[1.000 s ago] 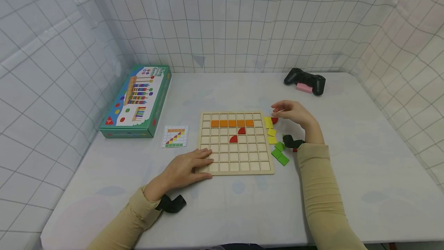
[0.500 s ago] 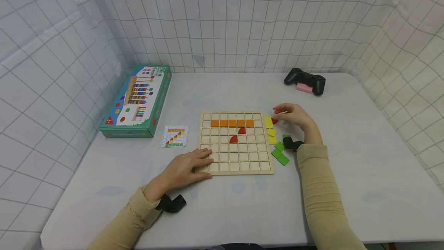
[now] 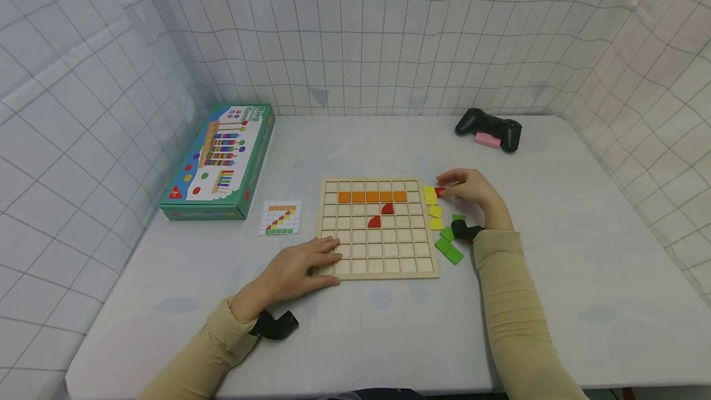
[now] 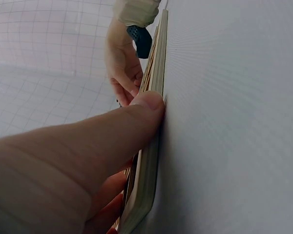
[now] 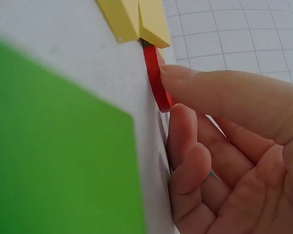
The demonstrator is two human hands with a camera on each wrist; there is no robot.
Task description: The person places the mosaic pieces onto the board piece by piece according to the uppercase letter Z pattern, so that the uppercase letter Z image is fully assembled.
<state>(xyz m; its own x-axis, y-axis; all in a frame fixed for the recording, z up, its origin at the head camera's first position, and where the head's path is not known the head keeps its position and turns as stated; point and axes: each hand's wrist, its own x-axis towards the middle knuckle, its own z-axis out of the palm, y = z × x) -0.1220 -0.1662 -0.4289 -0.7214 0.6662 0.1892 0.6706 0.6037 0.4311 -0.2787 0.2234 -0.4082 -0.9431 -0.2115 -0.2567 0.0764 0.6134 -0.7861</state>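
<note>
Five orange square tiles (image 3: 372,197) made a row on the pale wooden grid board (image 3: 391,250), which lay about midway between the left and right edges of the white counter (image 3: 378,338). Two red quarter-circle tiles (image 3: 374,222) sat diagonally below that row. The left hand (image 3: 297,268) rested on the board's near left corner, fingers spread, thumb against its wooden edge. Beside the board, toward the counter's right edge, the right hand (image 3: 472,188) touched a flat red round-edged tile (image 5: 156,80) with its thumb, next to some flat yellow tiles (image 3: 430,196); whether a finger pinched it too, I could not tell. Flat green tiles (image 3: 453,255) lay closer to the counter's near edge. A small printed pattern card (image 3: 280,218) lay between the board and a green cardboard box (image 3: 219,162) near the far left corner. Toward the far right corner was a black game controller (image 3: 489,123).
</note>
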